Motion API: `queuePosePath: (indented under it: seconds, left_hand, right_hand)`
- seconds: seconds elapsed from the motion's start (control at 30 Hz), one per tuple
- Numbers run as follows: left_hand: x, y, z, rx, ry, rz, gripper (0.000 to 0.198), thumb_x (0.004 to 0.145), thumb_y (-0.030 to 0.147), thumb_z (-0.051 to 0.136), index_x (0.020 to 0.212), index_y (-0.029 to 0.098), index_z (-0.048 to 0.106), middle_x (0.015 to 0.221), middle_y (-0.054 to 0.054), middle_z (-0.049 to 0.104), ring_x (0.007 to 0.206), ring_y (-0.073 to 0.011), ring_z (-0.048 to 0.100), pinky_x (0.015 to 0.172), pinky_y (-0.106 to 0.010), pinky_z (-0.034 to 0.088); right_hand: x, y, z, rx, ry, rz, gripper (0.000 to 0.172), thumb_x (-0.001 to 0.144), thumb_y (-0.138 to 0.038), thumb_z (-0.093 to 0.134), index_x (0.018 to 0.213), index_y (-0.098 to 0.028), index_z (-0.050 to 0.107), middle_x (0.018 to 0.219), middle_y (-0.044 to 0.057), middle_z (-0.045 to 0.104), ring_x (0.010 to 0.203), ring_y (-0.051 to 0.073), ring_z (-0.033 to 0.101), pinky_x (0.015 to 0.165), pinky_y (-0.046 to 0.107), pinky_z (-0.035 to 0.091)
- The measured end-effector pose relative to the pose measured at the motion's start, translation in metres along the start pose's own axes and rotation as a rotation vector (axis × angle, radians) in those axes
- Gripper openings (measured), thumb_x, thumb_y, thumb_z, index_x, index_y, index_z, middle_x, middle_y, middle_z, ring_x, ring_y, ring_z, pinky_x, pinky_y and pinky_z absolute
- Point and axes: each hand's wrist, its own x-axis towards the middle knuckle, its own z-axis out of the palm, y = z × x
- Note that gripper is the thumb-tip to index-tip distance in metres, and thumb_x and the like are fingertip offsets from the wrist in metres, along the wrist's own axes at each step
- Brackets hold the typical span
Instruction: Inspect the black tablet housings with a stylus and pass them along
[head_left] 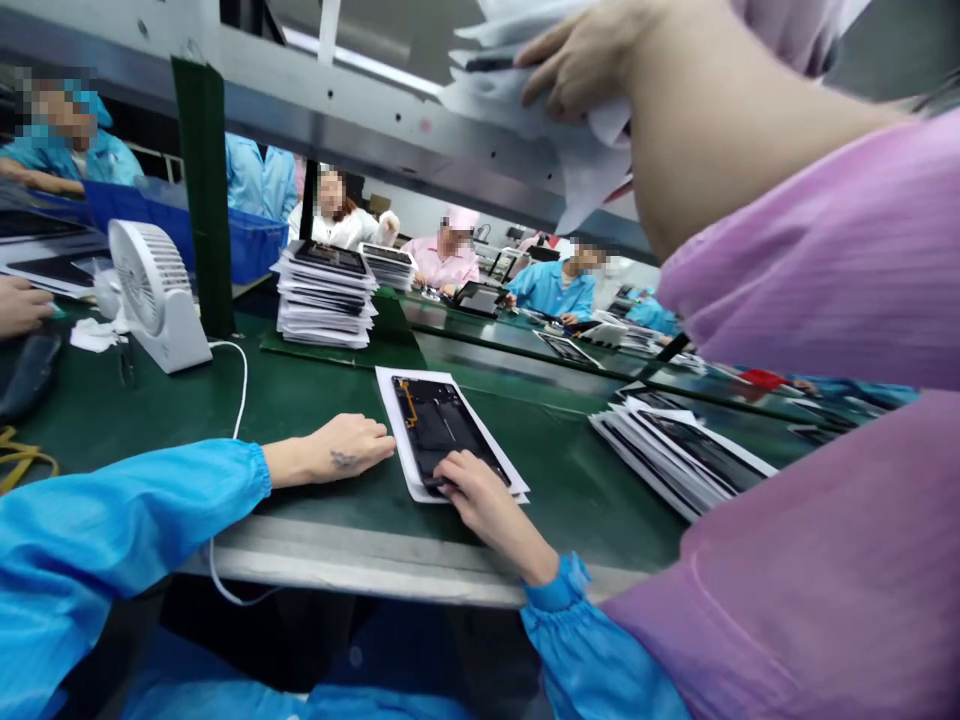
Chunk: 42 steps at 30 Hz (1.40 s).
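1. Reference frame: 12 o'clock is straight ahead of the wearer; items run near to far.
2. Right hand point(480, 495): at 12 o'clock, in a blue cuff. Its fingers point(450, 472) lie across the lower edge of the dark tablet panel point(442, 425). They press on the panel, but whether they grip it cannot be told.
3. Left hand point(337, 447): at 11 o'clock, flat on the green desk point(570, 480). Its fingers are slightly curled, hold nothing and end just beside the sheet.
4. Work item: the tablet panel lies at 12 o'clock on a white paper sheet point(391, 425), with an orange strip point(409, 402) along its upper left.
5. Step in hand (assessed): single-unit handling on the sheet, with the right hand acting and the left hand steadying nothing.
6. Next move (assessed): this calls for a firm hold on the panel's edge, keeping the sheet square.
7. At 2 o'clock: a stack of tablets and paper point(679, 455) sits on the desk.
8. At 10 o'clock: a white desk fan point(157, 300) stands beside a white cable point(240, 400).
9. At 11 o'clock: a taller stack of tablets point(324, 295) stands farther off.
10. At 1 o'clock: a co-worker's hand point(577, 70) grips paper sheets point(540, 130) overhead, and that person's pink sleeve point(825, 250) fills the right side.
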Motion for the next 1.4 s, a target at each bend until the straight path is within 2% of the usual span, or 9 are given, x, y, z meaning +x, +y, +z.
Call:
queuePosePath:
  seconds: [0.27,0.43,0.57,0.77,0.87,1.0,1.13,1.23,1.4]
  left_hand:
    - [0.043,0.000,0.004,-0.676,0.010,-0.434,0.046,0.106,0.051,0.042,0.112,0.011,0.064,0.090,-0.006,0.072,0.073,-0.0143,0.070,0.069,-0.031,0.060]
    - [0.064,0.022,0.003,-0.915,0.159,-0.555,0.033,0.102,0.041,0.057,0.115,0.012,0.063,0.097,-0.006,0.070,0.078,-0.0146,0.070,0.071,-0.031,0.060]
    - [0.024,0.035,-0.022,-0.936,0.311,-0.608,0.031,0.092,0.032,0.066,0.114,0.011,0.063,0.094,-0.007,0.072,0.078,-0.0165,0.070,0.064,-0.024,0.055]
    - [-0.072,0.053,-0.065,-0.872,0.354,-0.748,0.052,0.082,0.045,0.070,0.122,0.014,0.062,0.094,-0.006,0.075,0.080,-0.0212,0.072,0.060,-0.023,0.052]
    - [-0.089,0.056,-0.060,-0.826,0.304,-0.819,0.054,0.082,0.048,0.067,0.122,0.011,0.062,0.094,-0.008,0.075,0.079,-0.0217,0.073,0.062,-0.025,0.054]
    - [-0.095,0.045,-0.047,-0.821,0.225,-0.899,0.062,0.084,0.045,0.066,0.134,0.011,0.056,0.085,-0.006,0.074,0.067,-0.0191,0.070,0.061,-0.027,0.055]
    - [-0.114,0.039,-0.052,-0.361,0.183,-0.797,0.067,0.092,0.035,0.063,0.152,0.017,0.039,0.073,0.002,0.069,0.054,-0.0140,0.062,0.061,-0.024,0.051]
    - [-0.133,0.048,-0.054,0.187,0.184,-0.539,0.039,0.102,0.028,0.049,0.139,0.020,0.055,0.093,-0.004,0.070,0.077,-0.0169,0.068,0.072,-0.025,0.051]
    - [-0.147,0.071,-0.041,0.006,0.145,-0.328,0.026,0.107,0.024,0.040,0.113,0.018,0.066,0.110,-0.007,0.066,0.098,-0.0161,0.066,0.086,-0.027,0.053]
  right_hand:
    - [0.014,0.001,-0.010,0.132,0.245,-0.004,0.016,0.090,-0.010,0.047,0.087,-0.022,0.055,0.086,0.004,0.060,0.076,0.017,0.058,0.068,0.028,0.047]
    - [0.020,-0.018,0.001,0.202,0.309,-0.041,0.017,0.091,-0.012,0.049,0.083,-0.022,0.060,0.084,0.004,0.064,0.078,0.019,0.062,0.068,0.029,0.050]
    - [0.001,-0.034,0.002,0.288,0.409,-0.025,0.017,0.099,-0.023,0.051,0.092,-0.022,0.067,0.082,0.004,0.066,0.074,0.018,0.064,0.065,0.029,0.051]
    - [-0.028,-0.066,-0.010,0.477,0.587,-0.006,0.048,0.107,-0.042,0.033,0.099,-0.026,0.077,0.086,0.005,0.065,0.082,0.020,0.062,0.070,0.033,0.050]
    - [-0.025,-0.088,-0.006,0.646,0.551,-0.039,0.044,0.107,-0.041,0.039,0.094,-0.024,0.077,0.071,0.003,0.060,0.066,0.017,0.056,0.059,0.032,0.045]
    - [-0.020,-0.106,0.006,0.738,0.472,-0.041,0.018,0.100,-0.028,0.057,0.097,-0.024,0.075,0.082,0.005,0.071,0.074,0.020,0.064,0.067,0.036,0.052]
    - [-0.023,-0.114,0.016,0.675,0.378,-0.034,0.021,0.094,-0.014,0.063,0.107,-0.027,0.073,0.091,0.005,0.074,0.087,0.023,0.067,0.075,0.038,0.055]
    - [-0.023,-0.120,0.023,0.637,0.299,-0.092,0.029,0.093,-0.008,0.062,0.113,-0.027,0.071,0.096,0.004,0.075,0.092,0.023,0.069,0.079,0.038,0.057]
    - [-0.018,-0.131,0.040,0.529,0.186,-0.235,0.037,0.094,-0.008,0.059,0.125,-0.026,0.065,0.098,0.006,0.075,0.092,0.023,0.069,0.083,0.042,0.060]
